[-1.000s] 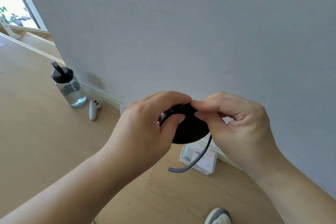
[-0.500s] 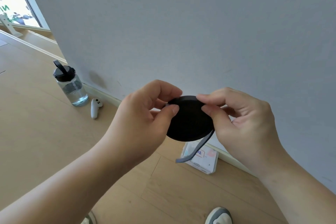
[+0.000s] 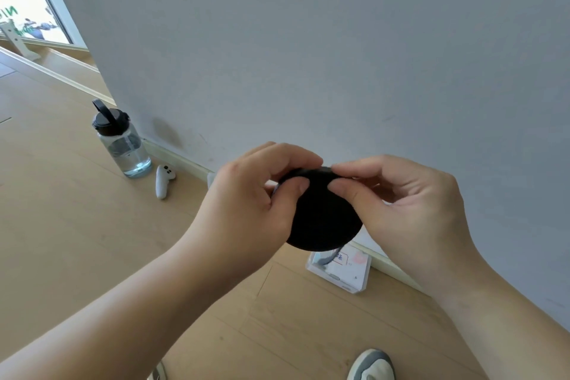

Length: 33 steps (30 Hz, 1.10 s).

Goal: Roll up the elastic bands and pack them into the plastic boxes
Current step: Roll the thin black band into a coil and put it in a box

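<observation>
left hand [image 3: 246, 203]: we see its fingers [image 3: 288, 154] curled on the roll's left rim.
right hand [image 3: 410, 213]: fingers pinch the top right rim.
elastic band roll [image 3: 324, 219]: black disc in the air between both hands, short loose end [image 3: 327, 258] hanging below.
plastic box [image 3: 347, 273]: on the floor [image 3: 92, 241] against the wall [image 3: 308, 40], beneath the roll.
water bottle [image 3: 123, 145]: upright by the wall, white controller [image 3: 163, 180] beside it.
</observation>
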Each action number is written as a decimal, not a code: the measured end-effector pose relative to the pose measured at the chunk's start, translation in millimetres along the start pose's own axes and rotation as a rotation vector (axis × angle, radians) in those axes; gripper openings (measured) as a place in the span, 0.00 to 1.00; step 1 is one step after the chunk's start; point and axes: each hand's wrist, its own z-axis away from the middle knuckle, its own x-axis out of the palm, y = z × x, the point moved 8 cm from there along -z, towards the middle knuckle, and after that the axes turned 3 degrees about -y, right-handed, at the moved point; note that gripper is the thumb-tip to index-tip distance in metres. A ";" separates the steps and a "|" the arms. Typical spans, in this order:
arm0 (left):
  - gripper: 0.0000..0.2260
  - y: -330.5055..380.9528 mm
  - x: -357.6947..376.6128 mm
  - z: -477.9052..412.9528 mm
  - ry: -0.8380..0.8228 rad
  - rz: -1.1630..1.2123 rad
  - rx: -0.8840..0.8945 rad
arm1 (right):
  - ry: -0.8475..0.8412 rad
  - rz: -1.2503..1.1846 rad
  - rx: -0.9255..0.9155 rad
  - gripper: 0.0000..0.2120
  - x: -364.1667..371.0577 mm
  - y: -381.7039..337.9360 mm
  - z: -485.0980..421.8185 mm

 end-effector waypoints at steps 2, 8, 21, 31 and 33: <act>0.16 -2.9 -4.8 -0.7 0.051 0.076 -0.052 | 0.006 -0.070 0.061 0.15 -0.9 5.6 -1.0; 0.12 -19.3 -9.0 -2.7 0.063 0.256 -0.179 | 0.030 -0.132 0.126 0.15 -7.8 16.1 -3.4; 0.18 -8.5 4.5 0.1 -0.177 -0.004 -0.064 | -0.076 0.166 -0.168 0.15 4.6 -1.5 -1.5; 0.16 -17.3 -13.1 -3.1 0.102 0.234 -0.140 | 0.013 -0.177 0.121 0.15 -4.2 20.6 -4.7; 0.15 -22.4 -10.0 -2.0 0.102 0.306 -0.176 | 0.028 -0.204 0.135 0.15 -5.2 21.7 -4.7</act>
